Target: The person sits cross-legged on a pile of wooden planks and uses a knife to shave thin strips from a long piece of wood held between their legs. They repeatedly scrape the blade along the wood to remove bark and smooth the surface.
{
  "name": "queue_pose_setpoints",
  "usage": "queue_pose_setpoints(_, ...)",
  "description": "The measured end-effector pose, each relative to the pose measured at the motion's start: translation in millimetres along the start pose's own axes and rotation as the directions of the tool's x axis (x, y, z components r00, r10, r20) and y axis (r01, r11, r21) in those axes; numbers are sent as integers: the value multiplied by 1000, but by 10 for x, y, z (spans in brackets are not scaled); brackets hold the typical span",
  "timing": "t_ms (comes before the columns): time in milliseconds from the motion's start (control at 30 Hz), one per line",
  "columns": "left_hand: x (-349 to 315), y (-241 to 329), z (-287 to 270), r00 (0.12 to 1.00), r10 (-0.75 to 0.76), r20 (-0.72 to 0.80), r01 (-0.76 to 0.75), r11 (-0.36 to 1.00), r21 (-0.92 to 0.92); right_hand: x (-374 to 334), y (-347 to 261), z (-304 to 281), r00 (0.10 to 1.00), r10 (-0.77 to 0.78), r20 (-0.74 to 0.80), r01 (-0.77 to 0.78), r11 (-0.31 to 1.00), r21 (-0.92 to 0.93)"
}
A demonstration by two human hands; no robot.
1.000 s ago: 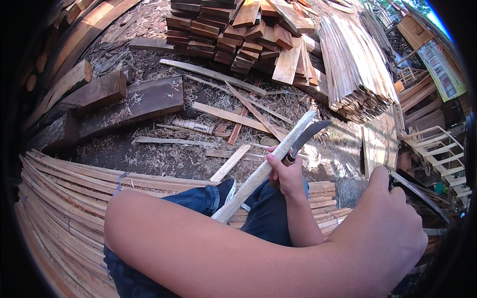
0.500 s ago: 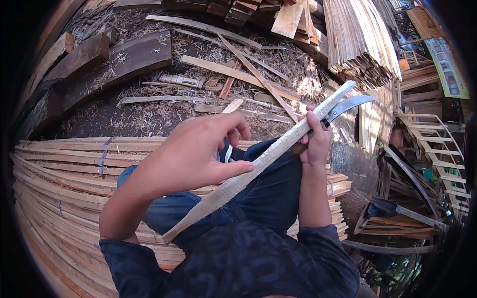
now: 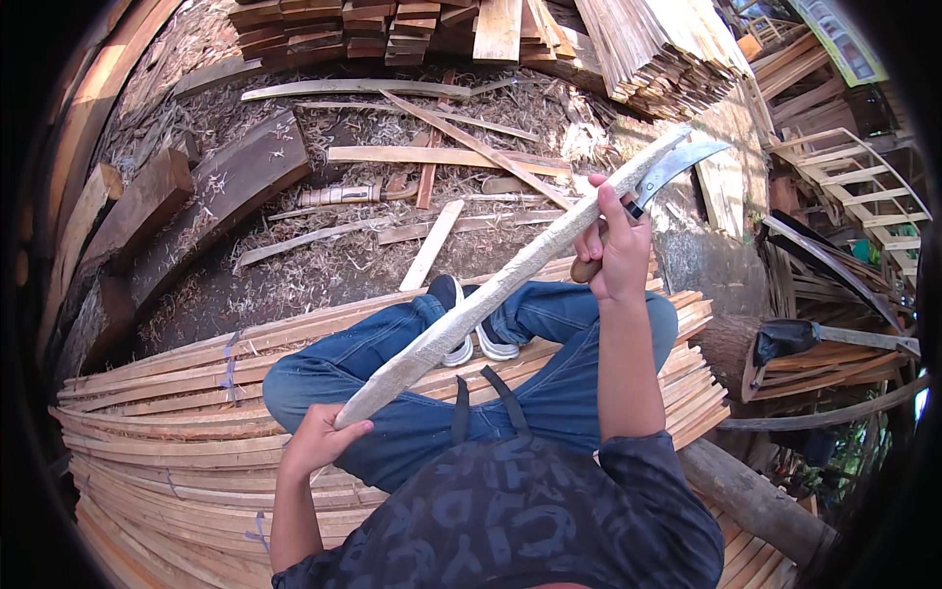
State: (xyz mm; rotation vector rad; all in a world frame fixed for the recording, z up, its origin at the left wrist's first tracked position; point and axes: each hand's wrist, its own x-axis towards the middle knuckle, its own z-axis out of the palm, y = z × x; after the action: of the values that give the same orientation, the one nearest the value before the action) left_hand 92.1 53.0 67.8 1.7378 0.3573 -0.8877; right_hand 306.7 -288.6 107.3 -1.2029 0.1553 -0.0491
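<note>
A long pale wooden stick (image 3: 478, 304), whittled and rough along its faces, lies slantwise across my lap from lower left to upper right. Its near, wider end is gripped by my left hand (image 3: 324, 439), thumb on top. Up toward the far end, my right hand (image 3: 618, 247) is closed round both the stick and a knife. The curved steel blade of the knife (image 3: 677, 169) points up and to the right beside the stick's tip. Part of its brown handle shows below my fingers.
I sit on stacked thin wooden strips (image 3: 186, 393) tied with string. Wood shavings and loose slats (image 3: 446, 157) cover the ground ahead. A sheathed blade with a wrapped handle (image 3: 343, 194) lies there. Thick dark beams (image 3: 221, 187) stand left; board piles (image 3: 653, 59) and an axe-like tool (image 3: 790, 344) are right.
My left hand has moved down and left, from open above the middle of the stick to gripping its near end. The right hand still holds stick and knife. The view has shifted.
</note>
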Motion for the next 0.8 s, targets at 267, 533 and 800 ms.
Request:
queue_pose_setpoints(267, -672, -439, 597, 850, 143, -507, -204, 977, -66, -323, 680, -189, 891, 216, 400, 58, 819, -571)
queue_pose_setpoints(533, -464, -561, 1202, 823, 167, -544, -167, 985, 50, -538, 529, -303, 832, -70, 551, 460, 642, -614)
queue_pose_setpoints(800, -176, -208, 1148, 873, 133, -468, -117, 991, 65, -365, 175, -595, 790, -151, 594, 604, 352, -715)
